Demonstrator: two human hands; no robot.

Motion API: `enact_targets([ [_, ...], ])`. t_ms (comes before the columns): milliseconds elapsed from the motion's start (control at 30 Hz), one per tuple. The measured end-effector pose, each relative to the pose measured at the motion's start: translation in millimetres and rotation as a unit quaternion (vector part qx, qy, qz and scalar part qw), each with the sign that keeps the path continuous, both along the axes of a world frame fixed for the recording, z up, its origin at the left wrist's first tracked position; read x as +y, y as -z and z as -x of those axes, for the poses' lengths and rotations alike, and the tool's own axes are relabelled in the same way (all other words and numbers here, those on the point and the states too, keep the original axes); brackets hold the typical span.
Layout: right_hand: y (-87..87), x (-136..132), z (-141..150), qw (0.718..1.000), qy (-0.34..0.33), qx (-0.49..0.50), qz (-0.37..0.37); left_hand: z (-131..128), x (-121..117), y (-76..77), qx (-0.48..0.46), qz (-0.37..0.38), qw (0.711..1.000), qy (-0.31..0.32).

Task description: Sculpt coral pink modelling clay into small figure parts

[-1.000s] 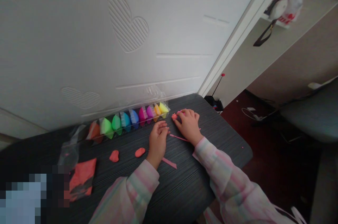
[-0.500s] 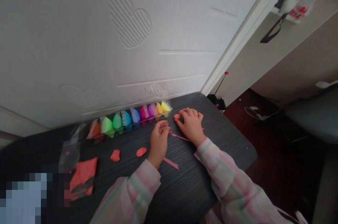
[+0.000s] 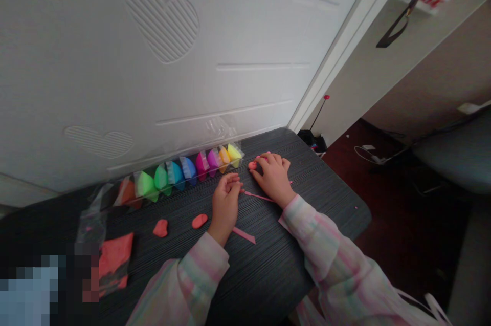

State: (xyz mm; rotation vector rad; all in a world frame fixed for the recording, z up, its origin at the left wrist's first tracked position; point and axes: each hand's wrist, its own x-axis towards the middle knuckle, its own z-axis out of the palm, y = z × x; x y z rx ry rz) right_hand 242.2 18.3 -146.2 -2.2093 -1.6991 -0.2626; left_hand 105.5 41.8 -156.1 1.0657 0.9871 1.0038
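My right hand [image 3: 273, 177] lies on the dark table, its fingers bent over a coral and pink lump of modelling clay [image 3: 252, 166]. Most of that lump is hidden under the fingers. Just left of it, my left hand [image 3: 225, 203] hovers with curled fingers, thumb drawn in towards them; whatever they may hold is hidden. Between the hands lies a thin pink tool [image 3: 259, 196], partly covered by my right hand. A flat pink strip [image 3: 244, 235] sticks out beside my left wrist. Two coral clay pieces, one oval [image 3: 199, 221] and one notched [image 3: 160, 227], lie to the left.
Clear packets of coloured clay [image 3: 187, 170] stand in a row along the back, against a white panel [image 3: 245, 95] with heart reliefs. An opened packet of coral clay [image 3: 115, 257] lies at the left. The table's rounded edge [image 3: 368, 216] drops to a dark red floor.
The camera view has shifted slightly, so everything sits a little further left. My right hand stays over the clay lump, and my left hand keeps nearly the same curled pose.
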Motion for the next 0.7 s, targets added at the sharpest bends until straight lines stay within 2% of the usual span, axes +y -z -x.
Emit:
enact_targets([
  [400, -1.9, 1, -5, 0.998, -0.008, 0.054, -0.019, 0, 0, 1.0, 0.023, -0.011, 1.0, -0.002],
  [500, -14.1, -3, -2, 0.997, 0.001, 0.064, -0.045, 1, 0, 2.1, 0.018, -0.011, 1.0, -0.01],
  [567, -26.2, -10, 9, 0.995, -0.01, 0.073, -0.068, 1, 1, 3.6, 0.008, -0.008, 1.0, -0.015],
  [600, -31.5, -15, 19, 0.993, -0.03, 0.08, -0.08, 1, 2, 4.7, 0.003, -0.006, 1.0, -0.018],
  [633, -35.1, -20, 32, 0.984, -0.091, 0.111, -0.105, 1, 3, 6.1, -0.002, -0.003, 1.0, -0.02],
  [700, -35.7, -31, 59, 0.948, -0.251, 0.149, -0.125, 1, 6, 9.5, -0.007, 0.006, 1.0, -0.026],
])
